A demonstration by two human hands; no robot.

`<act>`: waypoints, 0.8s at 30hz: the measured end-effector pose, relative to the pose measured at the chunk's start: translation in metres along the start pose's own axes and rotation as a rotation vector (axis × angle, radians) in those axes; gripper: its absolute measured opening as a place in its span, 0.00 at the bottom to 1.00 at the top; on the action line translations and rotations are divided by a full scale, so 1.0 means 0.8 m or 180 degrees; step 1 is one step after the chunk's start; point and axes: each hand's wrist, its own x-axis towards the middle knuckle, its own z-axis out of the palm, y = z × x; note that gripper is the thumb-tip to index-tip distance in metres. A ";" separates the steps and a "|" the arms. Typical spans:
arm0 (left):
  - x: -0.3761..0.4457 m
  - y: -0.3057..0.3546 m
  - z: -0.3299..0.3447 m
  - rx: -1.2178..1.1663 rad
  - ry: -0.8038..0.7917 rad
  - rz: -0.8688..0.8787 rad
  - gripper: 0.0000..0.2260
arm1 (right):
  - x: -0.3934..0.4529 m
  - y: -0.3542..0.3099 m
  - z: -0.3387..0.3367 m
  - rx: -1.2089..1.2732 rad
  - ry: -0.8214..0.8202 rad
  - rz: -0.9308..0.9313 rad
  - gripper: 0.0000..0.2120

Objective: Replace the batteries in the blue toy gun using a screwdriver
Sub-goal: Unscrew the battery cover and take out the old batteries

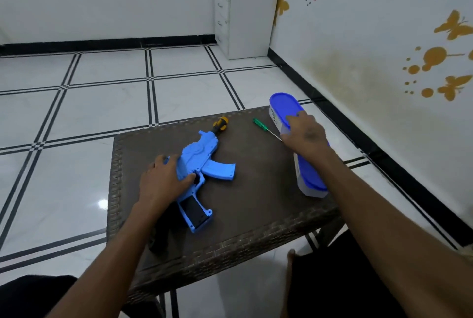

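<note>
The blue toy gun (204, 161) lies flat on the dark woven table (256, 215), its yellow-and-black muzzle (221, 124) pointing away from me. A dark recess (195, 211) shows in its grip. My left hand (165, 180) rests on the gun's body, fingers spread and thumb by the trigger. A green-handled screwdriver (263, 127) lies at the table's far right, its tip running under my right hand. My right hand (304, 133) grips the near end of a blue-lidded container (281, 104), thumb on its side and fingers on the lid.
A second blue-lidded container (311, 179) stands by the table's right edge, under my right forearm. Something black (161, 235) lies beneath my left forearm. A white drawer cabinet (245, 13) stands in the far corner, and tiled floor surrounds the table.
</note>
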 end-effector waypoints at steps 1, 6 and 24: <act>0.000 0.000 0.000 -0.0033 -0.0004 0.0018 0.35 | 0.008 -0.014 0.002 0.0131 -0.0005 -0.0118 0.16; 0.015 -0.013 -0.002 -0.0182 0.0176 0.0177 0.39 | 0.069 -0.071 0.040 0.0146 -0.0334 -0.0482 0.11; 0.002 -0.034 -0.016 -0.0115 -0.0023 0.0209 0.39 | 0.000 -0.131 0.045 0.1826 0.1107 -0.1672 0.17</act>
